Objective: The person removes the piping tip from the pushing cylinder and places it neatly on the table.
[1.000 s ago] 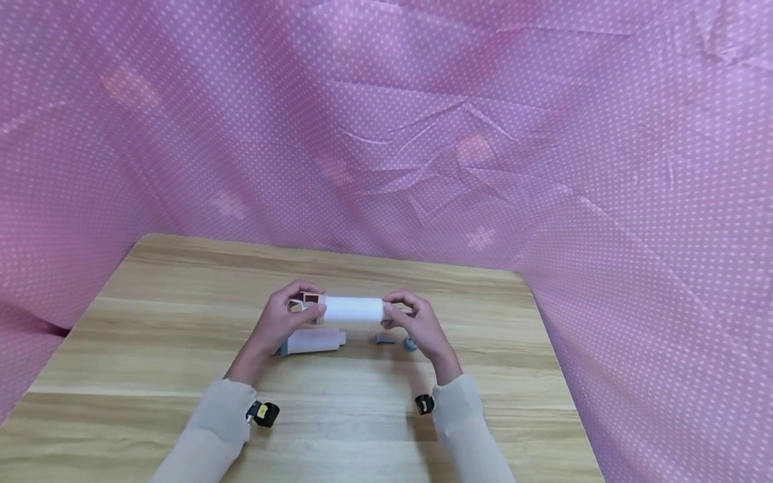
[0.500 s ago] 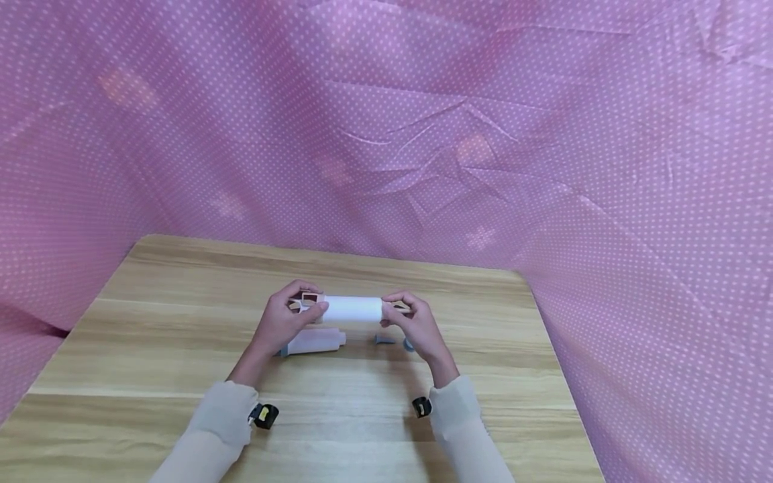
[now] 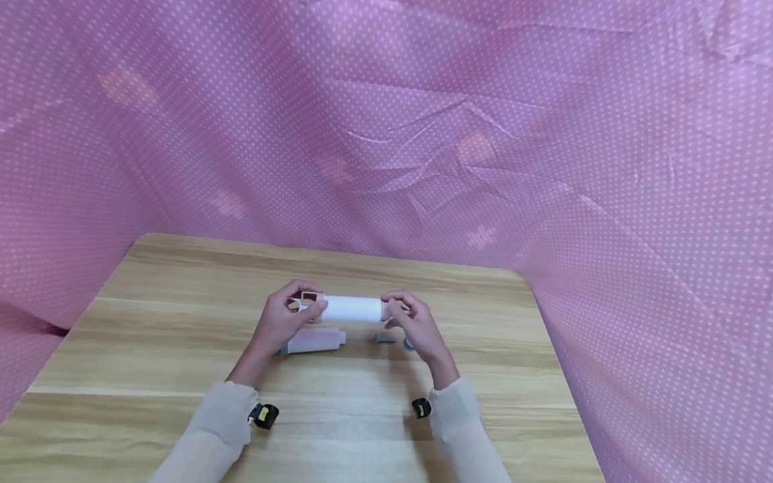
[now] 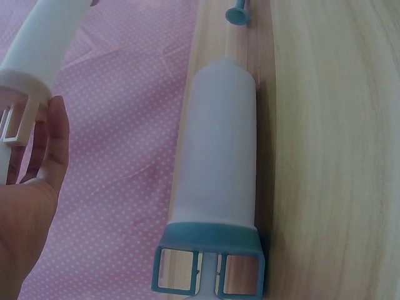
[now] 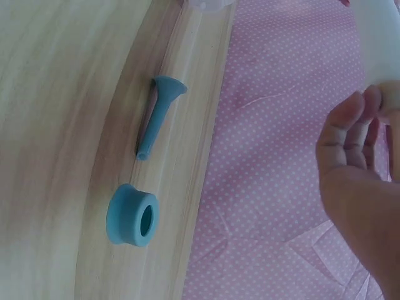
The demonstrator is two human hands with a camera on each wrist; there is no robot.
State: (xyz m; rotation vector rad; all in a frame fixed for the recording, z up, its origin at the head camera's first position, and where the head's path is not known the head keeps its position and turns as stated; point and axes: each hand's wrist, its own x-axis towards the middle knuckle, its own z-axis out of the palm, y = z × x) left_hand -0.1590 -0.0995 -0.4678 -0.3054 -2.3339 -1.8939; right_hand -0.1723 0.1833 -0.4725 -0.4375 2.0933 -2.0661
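Observation:
A white tube (image 3: 353,308) with beige end pieces is held level above the table between both hands. My left hand (image 3: 290,312) grips its left end at a beige collar (image 4: 28,94) that has square windows. At the other end, my right hand (image 3: 417,322) pinches the beige end piece (image 5: 392,100) with thumb and fingers; part of that piece is hidden by the fingers. Below the left hand lies a similar pale tube (image 3: 314,340) with a teal windowed collar (image 4: 209,237). Under the right hand are a teal flared nozzle (image 5: 159,115) and a teal ring (image 5: 132,215).
A wood-grain table (image 3: 338,429) carries the loose parts. Pink polka-dot cloth (image 3: 386,134) hangs around its back and sides. Black cameras are strapped to both wrists, one on the left wrist (image 3: 264,416) and one on the right (image 3: 421,407).
The right fingers have shifted slightly at the tube's right end, and the right hand has moved a little left. The left hand and the parts on the table stay nearly the same.

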